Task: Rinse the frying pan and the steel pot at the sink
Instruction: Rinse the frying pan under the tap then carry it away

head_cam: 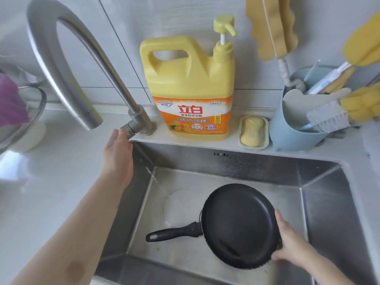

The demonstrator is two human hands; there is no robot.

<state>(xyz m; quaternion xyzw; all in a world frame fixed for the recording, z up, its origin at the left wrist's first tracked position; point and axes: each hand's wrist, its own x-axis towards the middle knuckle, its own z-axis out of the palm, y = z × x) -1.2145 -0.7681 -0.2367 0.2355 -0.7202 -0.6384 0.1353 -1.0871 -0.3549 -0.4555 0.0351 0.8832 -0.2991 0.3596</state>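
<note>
A black frying pan (pixel 238 225) is tilted inside the steel sink (pixel 320 212), its handle pointing left. My right hand (pixel 287 241) grips the pan's right rim. My left hand (pixel 119 153) rests against the lever at the base of the curved steel faucet (pixel 61 64), fingers straight. A thin stream of water falls near the sink's back left corner. No steel pot is in view.
A big yellow dish-soap jug (pixel 191 87) with a pump stands behind the sink, beside a soap bar in a dish (pixel 254 130) and a blue caddy (pixel 292 130) of brushes and sponges. A glass lid (pixel 26 120) lies on the left counter.
</note>
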